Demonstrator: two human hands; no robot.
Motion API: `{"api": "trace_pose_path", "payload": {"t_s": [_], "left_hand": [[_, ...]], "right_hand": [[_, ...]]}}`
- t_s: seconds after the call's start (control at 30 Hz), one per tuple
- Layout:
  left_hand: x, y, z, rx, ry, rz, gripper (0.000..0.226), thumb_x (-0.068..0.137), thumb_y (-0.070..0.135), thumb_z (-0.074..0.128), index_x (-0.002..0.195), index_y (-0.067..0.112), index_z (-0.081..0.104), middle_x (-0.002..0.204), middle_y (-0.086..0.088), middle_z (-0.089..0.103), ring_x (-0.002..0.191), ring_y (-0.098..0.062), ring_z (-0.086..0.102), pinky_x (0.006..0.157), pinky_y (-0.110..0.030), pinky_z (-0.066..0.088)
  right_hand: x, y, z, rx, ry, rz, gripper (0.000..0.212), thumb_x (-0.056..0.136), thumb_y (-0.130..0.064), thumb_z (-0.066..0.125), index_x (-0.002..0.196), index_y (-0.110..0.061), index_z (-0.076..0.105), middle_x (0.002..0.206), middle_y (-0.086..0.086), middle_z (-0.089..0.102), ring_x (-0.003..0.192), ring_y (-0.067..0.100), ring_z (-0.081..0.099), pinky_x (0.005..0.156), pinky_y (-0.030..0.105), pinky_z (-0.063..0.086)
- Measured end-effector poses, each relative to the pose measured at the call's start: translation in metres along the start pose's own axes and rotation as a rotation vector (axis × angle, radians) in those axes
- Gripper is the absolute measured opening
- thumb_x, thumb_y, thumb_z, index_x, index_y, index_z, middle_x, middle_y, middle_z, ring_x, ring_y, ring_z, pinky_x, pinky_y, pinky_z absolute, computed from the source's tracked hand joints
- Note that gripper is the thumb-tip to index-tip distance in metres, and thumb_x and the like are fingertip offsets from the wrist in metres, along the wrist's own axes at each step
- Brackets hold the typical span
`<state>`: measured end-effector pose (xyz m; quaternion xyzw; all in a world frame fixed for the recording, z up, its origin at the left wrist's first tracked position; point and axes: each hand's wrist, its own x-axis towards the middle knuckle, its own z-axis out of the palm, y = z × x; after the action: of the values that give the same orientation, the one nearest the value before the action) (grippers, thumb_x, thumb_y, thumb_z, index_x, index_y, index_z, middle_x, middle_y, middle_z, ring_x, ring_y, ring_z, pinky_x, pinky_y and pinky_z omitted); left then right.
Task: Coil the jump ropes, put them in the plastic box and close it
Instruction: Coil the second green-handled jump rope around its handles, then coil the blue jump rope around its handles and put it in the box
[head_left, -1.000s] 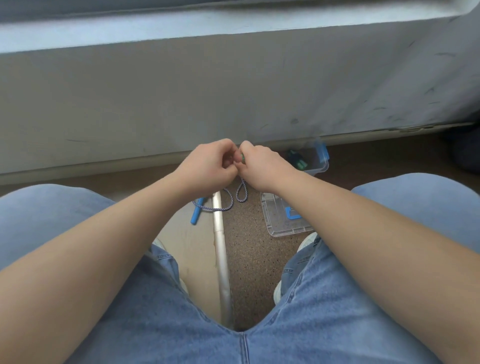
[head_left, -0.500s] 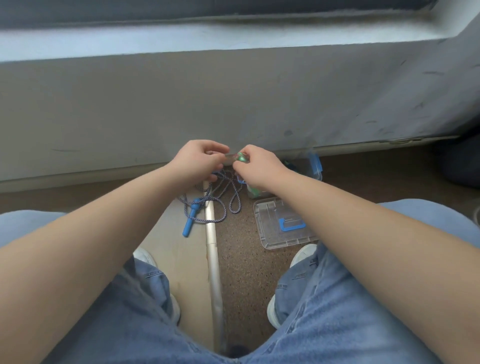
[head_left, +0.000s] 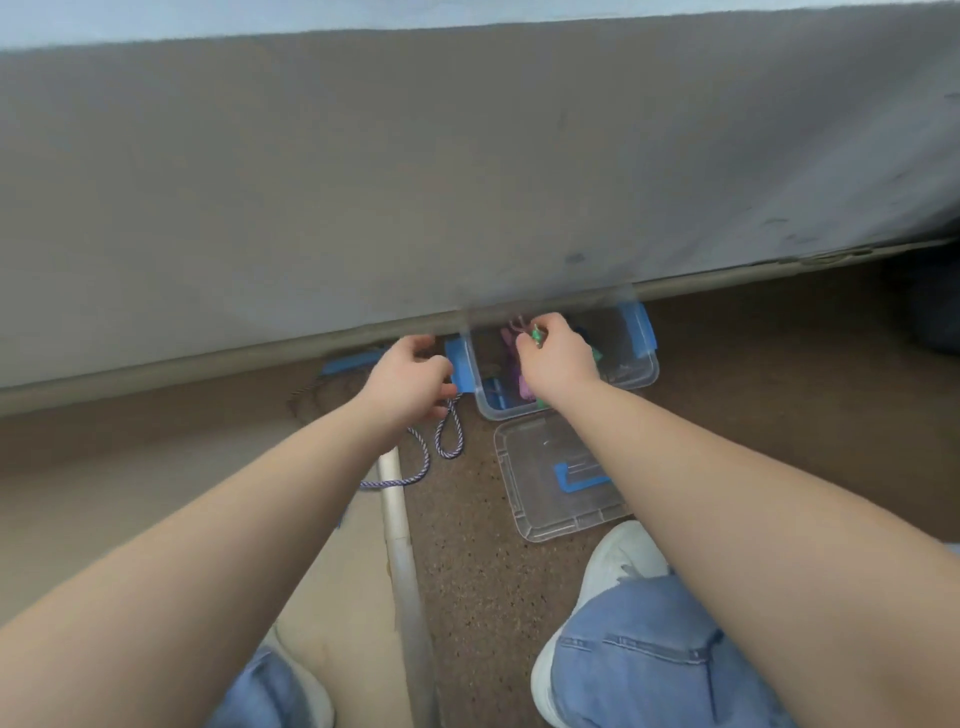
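A clear plastic box (head_left: 641, 371) with blue side latches stands open on the floor against the wall. Inside it lie pink and green jump-rope parts (head_left: 511, 345). My right hand (head_left: 556, 356) hovers over the box, shut on a small green piece. My left hand (head_left: 410, 382) is just left of the box, fingers curled around a blue-and-white twisted jump rope (head_left: 447, 434) whose loops hang down to the floor. A blue handle (head_left: 350, 362) lies beyond my left hand by the wall. The clear lid (head_left: 535, 499) with a blue handle lies flat in front of the box.
A grey wall and its skirting (head_left: 208, 358) run right behind the box. A metal floor strip (head_left: 402, 551) divides pale flooring on the left from brown speckled flooring. My knees in jeans and white shoes (head_left: 618, 561) are at the bottom.
Both hands have moved forward and apart, from in front of me to the box. The right hand now sits over the box's inside; the rope's loops trail lower from the left hand.
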<state>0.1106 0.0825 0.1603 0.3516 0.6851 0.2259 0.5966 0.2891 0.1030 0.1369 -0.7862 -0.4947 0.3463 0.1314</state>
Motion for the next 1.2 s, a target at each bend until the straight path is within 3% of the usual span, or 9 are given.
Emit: {"api": "trace_pose_path", "payload": {"t_s": [0.1, 0.2, 0.27, 0.43, 0.63, 0.87, 0.97, 1.07, 1.2], "left_hand": [[0.023, -0.011, 0.005, 0.01, 0.0, -0.021, 0.052, 0.093, 0.014, 0.053, 0.144, 0.02, 0.042, 0.124, -0.006, 0.062, 0.088, -0.016, 0.073, 0.071, -0.04, 0.063], [0.038, -0.019, 0.007, 0.009, 0.003, -0.042, 0.051, 0.094, 0.014, 0.052, 0.143, 0.02, 0.044, 0.12, -0.006, 0.064, 0.087, -0.015, 0.072, 0.073, -0.04, 0.063], [0.043, -0.024, 0.005, -0.009, 0.01, -0.061, 0.049, 0.095, 0.014, 0.051, 0.143, 0.018, 0.044, 0.12, -0.007, 0.064, 0.087, -0.016, 0.072, 0.072, -0.037, 0.063], [0.047, -0.045, -0.006, -0.08, 0.024, -0.118, 0.045, 0.097, 0.012, 0.047, 0.142, 0.017, 0.046, 0.114, -0.008, 0.066, 0.083, -0.016, 0.068, 0.067, -0.031, 0.058], [0.05, -0.073, -0.027, -0.117, 0.072, -0.164, 0.035, 0.096, 0.011, 0.045, 0.13, 0.017, 0.054, 0.101, -0.004, 0.065, 0.078, -0.017, 0.064, 0.066, -0.032, 0.052], [0.066, -0.114, -0.052, -0.097, 0.148, -0.228, 0.031, 0.096, 0.014, 0.045, 0.124, 0.017, 0.058, 0.101, -0.004, 0.066, 0.075, -0.015, 0.062, 0.067, -0.032, 0.051], [0.077, -0.134, -0.059, 0.016, 0.196, -0.221, 0.03, 0.09, 0.02, 0.054, 0.119, 0.019, 0.062, 0.095, -0.001, 0.067, 0.077, -0.017, 0.065, 0.077, -0.033, 0.055], [0.087, -0.154, -0.067, 0.223, 0.257, -0.25, 0.035, 0.086, 0.021, 0.061, 0.121, 0.024, 0.062, 0.113, -0.002, 0.066, 0.104, -0.024, 0.064, 0.097, -0.037, 0.051], [0.104, -0.182, -0.075, 0.491, 0.261, -0.325, 0.048, 0.082, 0.027, 0.068, 0.128, 0.028, 0.054, 0.127, -0.012, 0.049, 0.114, -0.032, 0.057, 0.102, -0.038, 0.046]], "right_hand": [[0.022, 0.014, 0.002, -0.022, 0.05, 0.094, 0.04, 0.103, -0.038, 0.046, 0.14, -0.024, 0.043, 0.129, 0.009, 0.05, 0.082, 0.019, 0.06, 0.063, 0.015, 0.042], [0.031, 0.022, 0.012, -0.005, 0.027, 0.156, 0.051, 0.102, -0.032, 0.047, 0.15, -0.026, 0.032, 0.143, 0.015, 0.04, 0.116, 0.036, 0.056, 0.093, 0.038, 0.048], [0.029, 0.023, 0.021, -0.008, 0.0, 0.158, 0.053, 0.099, -0.021, 0.047, 0.15, -0.023, 0.033, 0.143, 0.016, 0.04, 0.12, 0.037, 0.054, 0.098, 0.041, 0.045], [0.009, 0.012, 0.045, -0.032, 0.023, -0.065, 0.044, 0.094, -0.013, 0.049, 0.137, -0.02, 0.05, 0.129, 0.011, 0.052, 0.114, 0.03, 0.056, 0.099, 0.037, 0.044], [-0.015, -0.013, 0.091, -0.016, -0.107, -0.363, 0.028, 0.093, -0.016, 0.051, 0.118, -0.019, 0.065, 0.103, -0.001, 0.063, 0.086, 0.017, 0.059, 0.08, 0.028, 0.045], [-0.011, -0.014, 0.149, -0.087, -0.318, -0.317, 0.027, 0.095, -0.019, 0.048, 0.116, -0.019, 0.066, 0.113, 0.004, 0.067, 0.102, 0.022, 0.061, 0.091, 0.032, 0.049], [0.002, -0.008, 0.168, -0.158, -0.322, -0.278, 0.031, 0.094, -0.019, 0.047, 0.121, -0.017, 0.064, 0.116, 0.007, 0.068, 0.109, 0.026, 0.06, 0.092, 0.033, 0.048], [0.019, -0.012, 0.184, -0.192, -0.281, -0.323, 0.034, 0.094, -0.017, 0.047, 0.125, -0.015, 0.061, 0.124, 0.008, 0.063, 0.117, 0.027, 0.056, 0.097, 0.033, 0.045], [0.05, -0.032, 0.201, -0.194, -0.152, -0.438, 0.042, 0.09, -0.009, 0.046, 0.131, -0.01, 0.056, 0.135, 0.013, 0.051, 0.121, 0.033, 0.05, 0.099, 0.038, 0.042]]}}
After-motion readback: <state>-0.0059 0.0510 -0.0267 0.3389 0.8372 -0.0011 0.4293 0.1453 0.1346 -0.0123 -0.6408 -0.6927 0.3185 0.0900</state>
